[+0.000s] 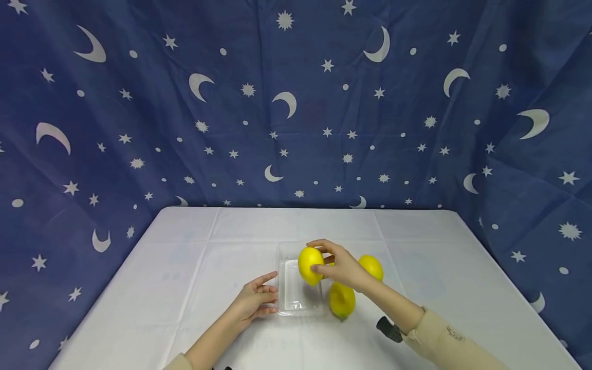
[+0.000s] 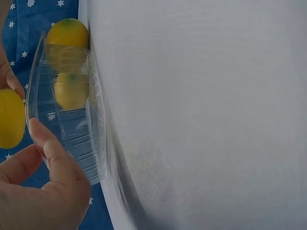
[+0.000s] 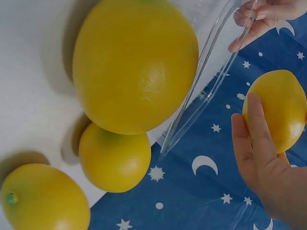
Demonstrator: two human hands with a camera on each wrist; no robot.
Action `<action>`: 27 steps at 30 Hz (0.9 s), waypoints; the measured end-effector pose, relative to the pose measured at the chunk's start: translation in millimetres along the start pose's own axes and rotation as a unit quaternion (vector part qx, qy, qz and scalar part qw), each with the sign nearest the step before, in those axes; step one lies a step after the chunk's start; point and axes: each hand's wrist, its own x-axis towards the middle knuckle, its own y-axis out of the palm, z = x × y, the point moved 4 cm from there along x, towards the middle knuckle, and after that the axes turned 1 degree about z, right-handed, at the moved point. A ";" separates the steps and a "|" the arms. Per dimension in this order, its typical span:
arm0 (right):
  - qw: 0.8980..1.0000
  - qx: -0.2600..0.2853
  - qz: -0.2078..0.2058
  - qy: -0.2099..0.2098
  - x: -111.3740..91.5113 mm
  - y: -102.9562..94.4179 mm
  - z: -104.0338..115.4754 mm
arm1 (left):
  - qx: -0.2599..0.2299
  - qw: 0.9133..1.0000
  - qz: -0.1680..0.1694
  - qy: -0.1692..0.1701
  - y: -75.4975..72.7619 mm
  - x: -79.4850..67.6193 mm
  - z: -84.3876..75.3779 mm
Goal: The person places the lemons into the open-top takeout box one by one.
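My right hand holds a lemon between thumb and fingers, above the right half of a clear plastic container. In the right wrist view the lemon is raised clear of the table, with straight fingers along its side. At the container's left rim, my left hand pinches the edge with thumb and fingertips; the left wrist view shows the index finger against the rim. Another lemon lies just right of the container. A further lemon sits partly behind my right wrist.
A white cloth covers the table. The right wrist view shows three lemons on it, the largest-looking lemon close beside the container wall. A blue curtain with moons and stars hangs behind and at both sides. A black device sits at my right wrist.
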 end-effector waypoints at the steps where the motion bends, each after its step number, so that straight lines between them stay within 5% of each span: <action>1: 1.000 0.000 0.001 0.002 3.0 0.4 0.5 | 0.000 1.000 -0.001 -0.001 0.2 0.2 0.1; 12: 0.999 0.016 0.037 -0.004 35.8 2.5 -1.0 | 0.002 1.000 -0.004 -0.006 2.0 4.3 1.8; 27: 0.995 -0.073 0.055 0.050 57.7 20.7 -8.6 | 0.003 1.000 -0.007 -0.006 2.3 4.0 -0.1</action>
